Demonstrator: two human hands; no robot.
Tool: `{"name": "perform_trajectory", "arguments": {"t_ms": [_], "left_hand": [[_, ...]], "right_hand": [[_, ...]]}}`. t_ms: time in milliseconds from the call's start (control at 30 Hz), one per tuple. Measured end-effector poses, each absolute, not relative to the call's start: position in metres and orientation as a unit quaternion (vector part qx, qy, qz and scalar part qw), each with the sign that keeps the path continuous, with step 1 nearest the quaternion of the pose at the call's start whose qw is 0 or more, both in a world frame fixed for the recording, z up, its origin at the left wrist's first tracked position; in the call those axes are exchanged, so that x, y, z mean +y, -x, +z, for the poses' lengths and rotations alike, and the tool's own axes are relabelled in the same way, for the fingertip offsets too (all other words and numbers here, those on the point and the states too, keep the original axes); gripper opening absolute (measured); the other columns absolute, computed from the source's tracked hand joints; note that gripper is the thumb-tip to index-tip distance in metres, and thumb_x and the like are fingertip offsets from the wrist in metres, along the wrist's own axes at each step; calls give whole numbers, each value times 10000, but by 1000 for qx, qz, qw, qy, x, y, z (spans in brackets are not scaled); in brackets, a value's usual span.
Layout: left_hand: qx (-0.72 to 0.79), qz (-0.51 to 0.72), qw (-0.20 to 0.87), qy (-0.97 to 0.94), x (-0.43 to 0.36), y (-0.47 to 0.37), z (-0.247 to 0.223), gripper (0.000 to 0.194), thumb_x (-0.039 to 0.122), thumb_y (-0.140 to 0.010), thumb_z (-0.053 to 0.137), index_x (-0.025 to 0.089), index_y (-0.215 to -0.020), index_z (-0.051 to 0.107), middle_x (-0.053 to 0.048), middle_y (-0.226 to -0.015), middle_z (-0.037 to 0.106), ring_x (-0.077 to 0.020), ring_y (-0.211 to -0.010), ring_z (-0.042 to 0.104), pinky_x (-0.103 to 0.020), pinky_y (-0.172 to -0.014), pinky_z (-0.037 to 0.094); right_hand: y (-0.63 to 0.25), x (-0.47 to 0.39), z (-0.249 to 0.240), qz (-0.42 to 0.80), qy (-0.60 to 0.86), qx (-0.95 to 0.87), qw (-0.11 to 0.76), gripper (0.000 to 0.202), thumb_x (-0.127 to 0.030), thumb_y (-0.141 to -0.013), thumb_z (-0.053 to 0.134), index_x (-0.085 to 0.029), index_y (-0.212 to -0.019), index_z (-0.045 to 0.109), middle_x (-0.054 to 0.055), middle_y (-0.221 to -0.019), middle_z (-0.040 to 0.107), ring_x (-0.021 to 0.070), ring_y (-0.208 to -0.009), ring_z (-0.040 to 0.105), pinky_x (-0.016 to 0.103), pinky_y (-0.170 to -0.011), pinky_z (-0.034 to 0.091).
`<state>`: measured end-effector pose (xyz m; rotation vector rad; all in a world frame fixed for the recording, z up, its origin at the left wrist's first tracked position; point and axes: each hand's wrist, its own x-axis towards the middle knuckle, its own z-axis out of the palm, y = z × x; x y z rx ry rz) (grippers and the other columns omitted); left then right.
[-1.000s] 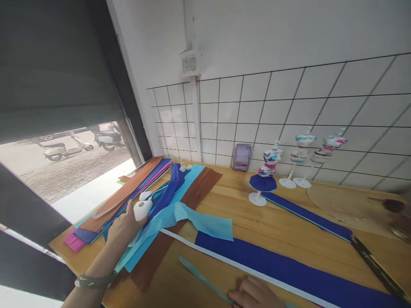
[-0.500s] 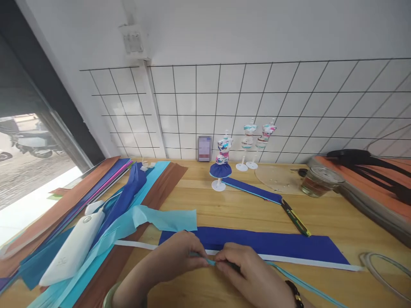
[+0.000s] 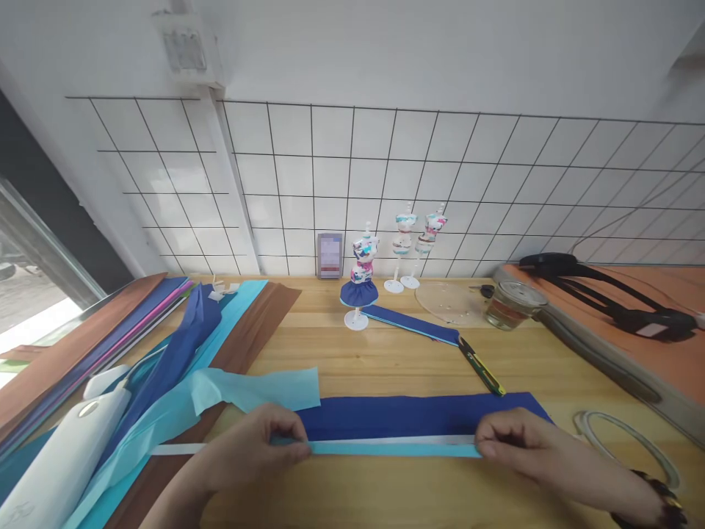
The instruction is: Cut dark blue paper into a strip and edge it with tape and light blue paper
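Observation:
A narrow light blue strip [image 3: 393, 449] is stretched level between my two hands, along the front edge of a dark blue fabric piece [image 3: 407, 416]. My left hand [image 3: 269, 444] pinches its left end; my right hand [image 3: 515, 444] pinches it near the right end of the fabric. A white strip [image 3: 179, 449] shows left of my left hand and as a thin line between the blue fabric and the light blue strip. A light blue cloth [image 3: 275, 388] lies just behind my left hand.
Colored fabric strips [image 3: 264, 323] and a white power bank [image 3: 71, 459] lie left. Behind stand a small dress form in a blue skirt [image 3: 359, 292], two more forms [image 3: 404, 242] and a phone [image 3: 330, 256]. A cutter [image 3: 480, 366], glass jar [image 3: 515, 303] and cable loop [image 3: 628, 441] are right.
My hands have moved apart, the right one far to the right, and the light blue strip is now stretched between them. The camera view has turned right.

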<state>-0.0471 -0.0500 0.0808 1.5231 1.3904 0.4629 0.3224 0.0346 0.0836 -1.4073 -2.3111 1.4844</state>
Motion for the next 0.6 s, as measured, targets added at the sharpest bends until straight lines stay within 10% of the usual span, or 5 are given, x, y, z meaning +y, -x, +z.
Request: {"name": "perform_trajectory", "arguments": {"t_ms": [600], "left_hand": [[545, 171, 603, -557, -47, 47, 64, 300, 451, -724, 568, 160, -657, 605, 45, -465, 501, -70, -412, 378, -184, -407, 272]], "right_hand": [[-406, 42, 70, 413, 569, -705, 88, 453, -662, -716, 480, -237, -614, 597, -27, -511, 373, 104, -447, 350, 330, -470, 246]]}}
